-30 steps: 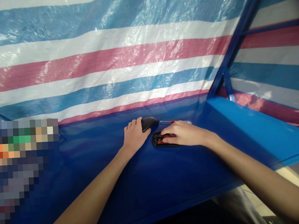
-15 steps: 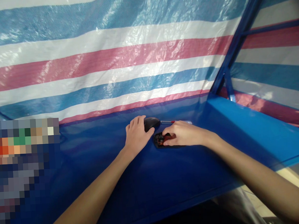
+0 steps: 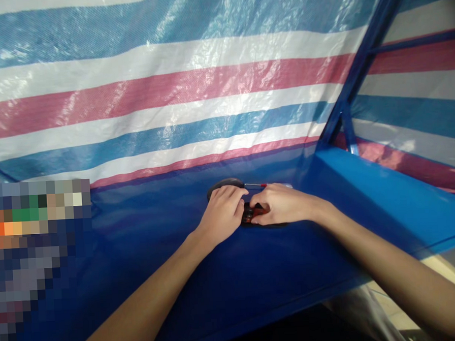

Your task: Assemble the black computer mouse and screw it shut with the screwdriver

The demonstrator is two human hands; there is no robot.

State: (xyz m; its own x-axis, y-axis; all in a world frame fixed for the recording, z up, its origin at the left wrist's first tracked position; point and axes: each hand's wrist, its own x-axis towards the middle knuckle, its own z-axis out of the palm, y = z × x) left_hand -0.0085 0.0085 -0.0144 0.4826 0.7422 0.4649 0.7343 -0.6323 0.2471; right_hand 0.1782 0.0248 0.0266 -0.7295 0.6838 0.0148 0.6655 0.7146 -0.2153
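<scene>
An opened black mouse base [image 3: 252, 213] with a red circuit board inside lies on the blue table [image 3: 218, 278]. My left hand [image 3: 222, 214] has its fingers curled round the left end of the base. My right hand [image 3: 282, 204] rests on the right part of the base, thumb and fingers pinched at the board. Just behind my left hand, the black mouse cover [image 3: 223, 183] sits loose on the table. Behind my right hand lies a thin screwdriver [image 3: 256, 185] with a red handle.
A striped blue, white and pink tarp [image 3: 170, 92] hangs close behind the table. A dark blue frame post [image 3: 362, 56] rises at the right, with a raised blue ledge [image 3: 385, 193] beside it. A blurred patch covers the left of the table.
My left hand left the mouse cover and moved right onto the left end of the mouse base. The cover now lies uncovered behind it. My right hand stayed on the base.
</scene>
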